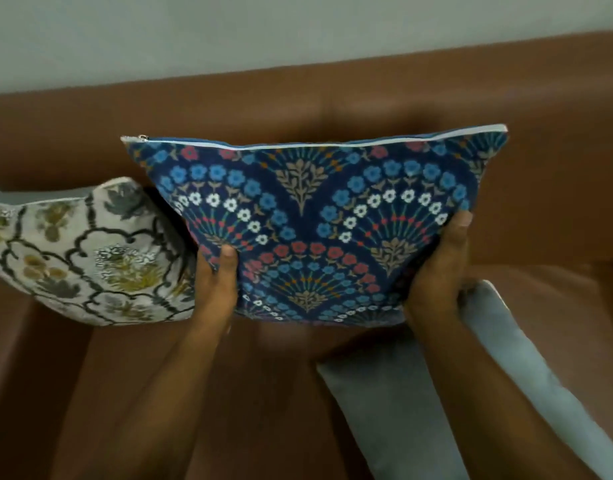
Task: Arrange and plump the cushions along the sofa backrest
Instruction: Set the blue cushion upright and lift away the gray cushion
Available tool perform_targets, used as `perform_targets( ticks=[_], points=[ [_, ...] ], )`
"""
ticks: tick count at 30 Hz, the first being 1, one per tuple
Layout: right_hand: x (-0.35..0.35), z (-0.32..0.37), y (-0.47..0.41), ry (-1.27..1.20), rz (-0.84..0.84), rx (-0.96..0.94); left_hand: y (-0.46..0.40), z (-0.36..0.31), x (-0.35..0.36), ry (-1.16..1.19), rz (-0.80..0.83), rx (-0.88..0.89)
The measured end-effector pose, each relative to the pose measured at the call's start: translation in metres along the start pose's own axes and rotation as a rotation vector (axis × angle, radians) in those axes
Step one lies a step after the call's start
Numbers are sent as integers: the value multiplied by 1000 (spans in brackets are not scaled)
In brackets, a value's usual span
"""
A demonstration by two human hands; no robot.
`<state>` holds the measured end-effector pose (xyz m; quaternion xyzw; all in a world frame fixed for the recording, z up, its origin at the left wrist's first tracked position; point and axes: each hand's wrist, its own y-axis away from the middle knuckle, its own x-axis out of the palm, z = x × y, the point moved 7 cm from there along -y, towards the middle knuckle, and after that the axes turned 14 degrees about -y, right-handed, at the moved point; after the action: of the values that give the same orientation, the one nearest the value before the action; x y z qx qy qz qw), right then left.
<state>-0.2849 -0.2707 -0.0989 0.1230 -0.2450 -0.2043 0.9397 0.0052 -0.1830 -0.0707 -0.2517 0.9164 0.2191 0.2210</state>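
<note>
Head view: left hand (218,282) and right hand (440,271) clasp blue cushion (315,220) (upright).

Home living room: brown sofa (332,98), patterned cushions (315,230).

Both hands hold a blue floral cushion (315,230) upright before the brown sofa backrest (332,98): the left hand (217,282) grips its lower left edge, the right hand (436,271) its lower right. A cream patterned cushion (83,254) lies beside it, a grey cushion (471,393) on the seat.
</note>
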Motion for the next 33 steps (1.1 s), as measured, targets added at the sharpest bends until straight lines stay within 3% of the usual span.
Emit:
perform_targets(
  ticks=[5,12,17,24,28,31,33],
  points=[
    [40,-39,4,213,135,-61,-39,41,-26,-29,99,-30],
    [-18,-85,16,353,-23,20,-51,96,-10,-78,300,-124],
    [-12,-72,9,383,-65,5,-53,90,5,23,267,-79],
    [-24,-59,5,562,15,75,-31,99,8,-12,203,-20],
    [-70,-19,17,752,-38,32,31,152,40,-165,246,-149],
    [-130,11,25,953,-42,7,78,153,85,-299,391,-30],
    [-181,26,20,1130,-87,116,116,151,131,-346,545,37]
  ],
)
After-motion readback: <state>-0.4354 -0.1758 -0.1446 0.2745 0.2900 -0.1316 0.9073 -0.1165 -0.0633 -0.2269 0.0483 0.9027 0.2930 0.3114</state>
